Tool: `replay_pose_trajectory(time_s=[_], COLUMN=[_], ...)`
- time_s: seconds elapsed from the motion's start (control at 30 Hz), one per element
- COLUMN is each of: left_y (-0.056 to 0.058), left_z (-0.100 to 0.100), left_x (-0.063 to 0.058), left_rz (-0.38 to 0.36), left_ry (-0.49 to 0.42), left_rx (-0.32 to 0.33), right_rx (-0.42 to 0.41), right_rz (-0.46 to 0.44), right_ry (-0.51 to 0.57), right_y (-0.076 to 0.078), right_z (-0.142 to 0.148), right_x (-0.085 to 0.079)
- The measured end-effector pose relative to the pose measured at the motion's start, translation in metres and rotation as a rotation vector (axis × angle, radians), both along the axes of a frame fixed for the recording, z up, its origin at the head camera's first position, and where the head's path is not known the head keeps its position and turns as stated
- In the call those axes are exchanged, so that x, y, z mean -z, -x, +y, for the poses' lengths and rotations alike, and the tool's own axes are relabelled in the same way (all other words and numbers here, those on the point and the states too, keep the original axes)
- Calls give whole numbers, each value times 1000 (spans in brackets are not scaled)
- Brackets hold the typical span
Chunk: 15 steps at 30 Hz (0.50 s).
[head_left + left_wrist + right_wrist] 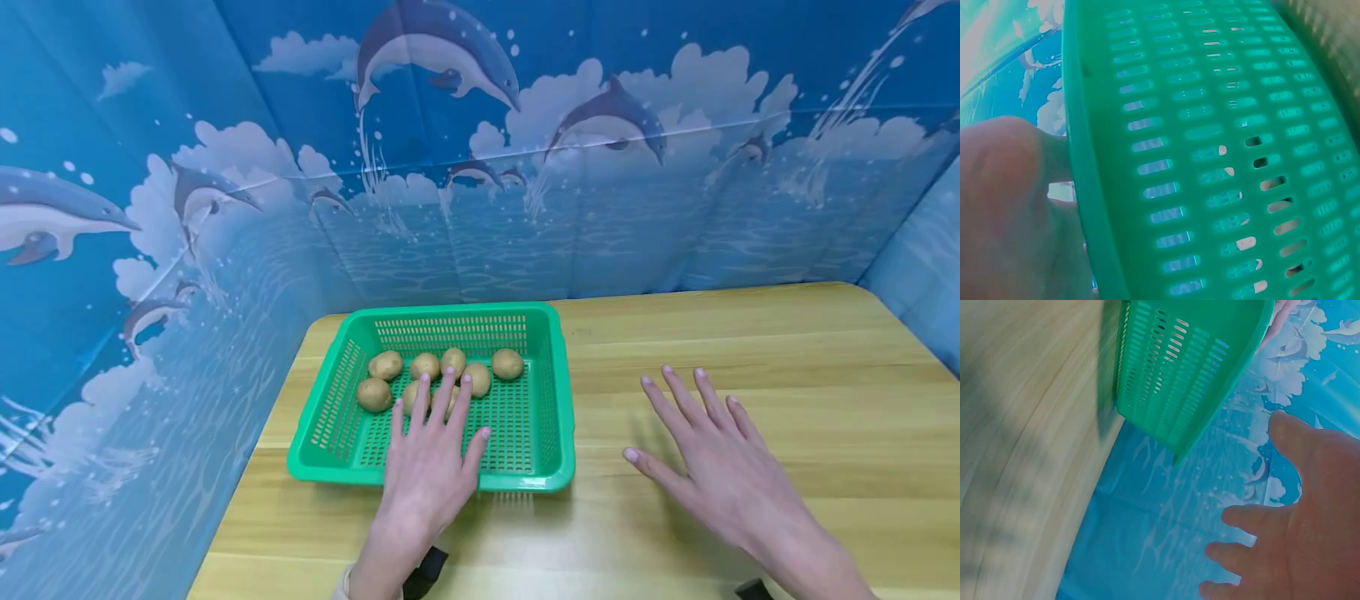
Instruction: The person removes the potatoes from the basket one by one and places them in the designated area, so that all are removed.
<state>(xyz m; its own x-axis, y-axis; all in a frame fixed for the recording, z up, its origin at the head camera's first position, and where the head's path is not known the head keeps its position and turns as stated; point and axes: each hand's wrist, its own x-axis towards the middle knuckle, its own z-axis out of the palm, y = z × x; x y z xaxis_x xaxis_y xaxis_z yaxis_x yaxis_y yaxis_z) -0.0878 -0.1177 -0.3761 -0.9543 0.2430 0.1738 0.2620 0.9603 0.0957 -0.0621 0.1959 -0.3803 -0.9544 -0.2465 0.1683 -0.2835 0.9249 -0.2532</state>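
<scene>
A green plastic basket (558,400) with slotted walls stands on the left part of the wooden table, and several potatoes (507,364) lie in it, mostly toward the back and left. My left hand (429,471) reaches over the basket's front rim, fingers spread above the potatoes; whether a fingertip touches one, I cannot tell. In the left wrist view the front wall (1204,131) of the basket fills most of the picture, with part of the left hand (1010,206) beside the rim. To the basket's right, my right hand (720,475) hovers over the table with fingers spread, holding nothing.
The wooden table (750,333) extends to the right of the basket. Behind it and along both sides hangs a blue cloth (615,225) printed with dolphins and clouds. Dark wrist devices (425,573) show below the hands.
</scene>
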Motion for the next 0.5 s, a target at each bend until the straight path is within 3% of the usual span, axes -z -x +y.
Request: replay_pose_trajectory(time_s=[0.5], left_y=[0], left_z=[-7], left_x=[-5], left_rz=[-8], left_ry=[63], left_rx=[21], right_rx=[-72], right_rz=[50], right_ry=[8], right_y=[12], right_z=[-13], right_x=[-8])
